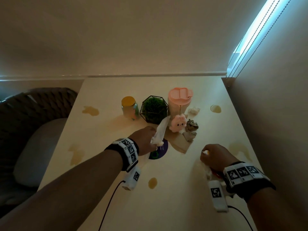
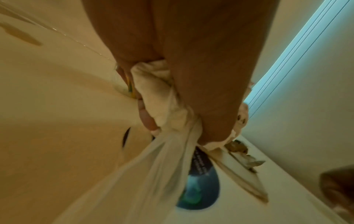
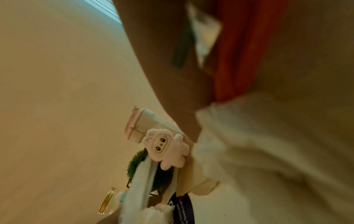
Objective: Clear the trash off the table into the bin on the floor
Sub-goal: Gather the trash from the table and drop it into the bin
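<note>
My left hand (image 1: 148, 140) grips a long white tissue (image 1: 160, 130) that sticks up toward the plant; the left wrist view shows the tissue (image 2: 162, 100) bunched in the fist. Under that hand a round purple card (image 1: 159, 151) lies on the table (image 1: 103, 135). My right hand (image 1: 210, 155), near the right edge, holds crumpled white paper (image 3: 268, 151) and a red wrapper (image 3: 237, 57). On the table lie a crumpled brown wad (image 1: 192, 125), a grey scrap (image 1: 189, 136), a white tissue ball (image 1: 194, 110) and a brown paper sheet (image 1: 180, 145). The bin is out of sight.
A gold-lidded jar (image 1: 129, 107), a potted plant in a wire frame (image 1: 154, 109), a pink-lidded cup (image 1: 179, 100) and a pink plush (image 1: 178, 124) stand mid-table. Yellow stains (image 1: 90, 110) dot the top. A wicker chair (image 1: 33, 117) is left; a wall (image 1: 275, 122) is right.
</note>
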The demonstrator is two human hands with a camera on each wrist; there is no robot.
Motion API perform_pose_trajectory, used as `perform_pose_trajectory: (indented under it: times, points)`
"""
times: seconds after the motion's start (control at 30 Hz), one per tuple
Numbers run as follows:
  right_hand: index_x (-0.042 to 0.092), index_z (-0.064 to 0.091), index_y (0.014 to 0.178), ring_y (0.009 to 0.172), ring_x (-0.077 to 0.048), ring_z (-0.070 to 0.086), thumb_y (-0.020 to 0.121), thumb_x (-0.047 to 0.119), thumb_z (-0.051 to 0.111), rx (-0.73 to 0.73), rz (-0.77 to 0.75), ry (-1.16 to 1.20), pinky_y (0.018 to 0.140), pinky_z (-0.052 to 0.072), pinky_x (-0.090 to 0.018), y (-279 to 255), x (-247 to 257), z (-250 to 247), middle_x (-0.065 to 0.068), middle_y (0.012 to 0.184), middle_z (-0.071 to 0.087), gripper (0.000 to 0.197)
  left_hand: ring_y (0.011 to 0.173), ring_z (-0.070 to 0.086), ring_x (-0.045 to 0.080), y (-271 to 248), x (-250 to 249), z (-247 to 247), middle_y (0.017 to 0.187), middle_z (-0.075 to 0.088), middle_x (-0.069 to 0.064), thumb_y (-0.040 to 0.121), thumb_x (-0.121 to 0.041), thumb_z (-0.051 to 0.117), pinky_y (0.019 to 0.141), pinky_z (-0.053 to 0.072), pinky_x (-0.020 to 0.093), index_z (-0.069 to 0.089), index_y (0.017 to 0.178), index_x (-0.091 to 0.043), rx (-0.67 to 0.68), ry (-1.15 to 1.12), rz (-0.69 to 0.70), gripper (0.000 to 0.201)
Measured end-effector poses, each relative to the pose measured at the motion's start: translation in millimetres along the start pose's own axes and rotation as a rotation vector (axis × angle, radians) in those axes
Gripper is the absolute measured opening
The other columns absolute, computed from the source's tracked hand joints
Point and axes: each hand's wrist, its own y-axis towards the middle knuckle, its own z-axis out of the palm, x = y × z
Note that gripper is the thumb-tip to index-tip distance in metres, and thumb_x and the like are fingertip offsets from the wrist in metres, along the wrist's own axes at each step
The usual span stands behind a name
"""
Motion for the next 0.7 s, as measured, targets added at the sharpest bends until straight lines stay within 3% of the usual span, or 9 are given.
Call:
perform_pose_trajectory:
  times: [0.2, 0.3, 0.4, 0.47, 0.57, 0.63, 0.67, 0.7]
  points:
    - [0.020, 0.068, 0.094, 0.086, -0.016, 0.056, 0.089, 0.027, 0.058, 0.025, -0.051, -0.029, 0.074, 0.041, -0.025, -10.0, 14.3, -10.9, -0.003, 0.105, 0.068, 0.013, 0.103, 0.054, 0.028, -9.3, 0.9, 0.9, 0.116, 0.052, 0.007, 0.088, -0.038, 0.063, 0.078, 0.039, 0.031, 0.051, 0.124, -0.015, -0.002, -0.007, -0.012, 0.044]
    - [0.022, 0.066, 0.093, 0.086, -0.016, 0.057, 0.088, 0.028, 0.058, 0.014, -0.137, -0.047, 0.073, 0.041, -0.026, -20.2, 32.9, -26.3, -0.002, 0.100, 0.066, 0.011, 0.095, 0.055, 0.024, -45.0, 7.2, -23.7, 0.110, 0.058, 0.007, 0.086, -0.035, 0.068, 0.074, 0.038, 0.029, 0.055, 0.117, -0.013, -0.146, -0.156, -0.040, 0.040]
    - [0.026, 0.062, 0.094, 0.081, -0.013, 0.056, 0.088, 0.028, 0.059, 0.044, -0.290, -0.063, 0.062, 0.038, -0.021, -31.7, 71.0, -34.8, 0.003, 0.093, 0.060, 0.007, 0.081, 0.052, 0.018, -104.4, 35.6, -57.3, 0.089, 0.057, -0.004, 0.082, -0.033, 0.074, 0.065, 0.037, 0.028, 0.057, 0.101, -0.016, -0.348, -0.267, -0.124, 0.031]
    - [0.028, 0.059, 0.094, 0.084, -0.012, 0.056, 0.088, 0.030, 0.061, 0.091, -0.389, -0.084, 0.062, 0.041, -0.018, -40.0, 107.1, -29.7, 0.005, 0.094, 0.057, 0.007, 0.075, 0.053, 0.019, -151.5, 64.0, -69.1, 0.078, 0.052, -0.011, 0.079, -0.036, 0.076, 0.061, 0.040, 0.030, 0.053, 0.092, -0.020, -0.422, -0.257, -0.197, 0.030]
    - [0.028, 0.060, 0.093, 0.092, -0.014, 0.058, 0.085, 0.033, 0.064, 0.128, -0.562, -0.135, 0.080, 0.051, -0.030, -55.3, 169.1, -8.8, 0.007, 0.096, 0.059, 0.010, 0.082, 0.063, 0.014, -227.1, 93.1, -68.0, 0.089, 0.064, -0.002, 0.080, -0.032, 0.078, 0.072, 0.054, 0.031, 0.061, 0.102, -0.014, -0.454, -0.324, -0.305, 0.034]
    - [0.026, 0.058, 0.088, 0.088, -0.014, 0.055, 0.086, 0.030, 0.063, 0.173, -0.668, -0.153, 0.077, 0.044, -0.027, -71.9, 211.9, 11.7, 0.006, 0.090, 0.058, 0.006, 0.082, 0.063, 0.002, -277.7, 108.3, -55.6, 0.093, 0.066, 0.001, 0.080, -0.026, 0.079, 0.073, 0.051, 0.016, 0.062, 0.106, -0.010, -0.481, -0.372, -0.348, 0.035]
    - [0.025, 0.058, 0.088, 0.087, -0.014, 0.054, 0.086, 0.028, 0.062, 0.199, -0.709, -0.160, 0.075, 0.041, -0.025, -80.7, 232.1, 24.5, 0.006, 0.088, 0.058, 0.006, 0.083, 0.063, 0.001, -303.2, 118.1, -46.6, 0.093, 0.066, 0.001, 0.081, -0.029, 0.078, 0.072, 0.052, 0.016, 0.062, 0.107, -0.011, -0.484, -0.378, -0.387, 0.035]
    - [0.024, 0.058, 0.087, 0.086, -0.014, 0.055, 0.086, 0.027, 0.062, 0.225, -0.746, -0.171, 0.073, 0.040, -0.025, -90.2, 251.8, 38.7, 0.006, 0.087, 0.058, 0.005, 0.083, 0.064, 0.004, -329.5, 131.3, -35.9, 0.093, 0.067, 0.001, 0.081, -0.036, 0.077, 0.073, 0.055, 0.024, 0.061, 0.105, -0.014, -0.487, -0.371, -0.445, 0.036]
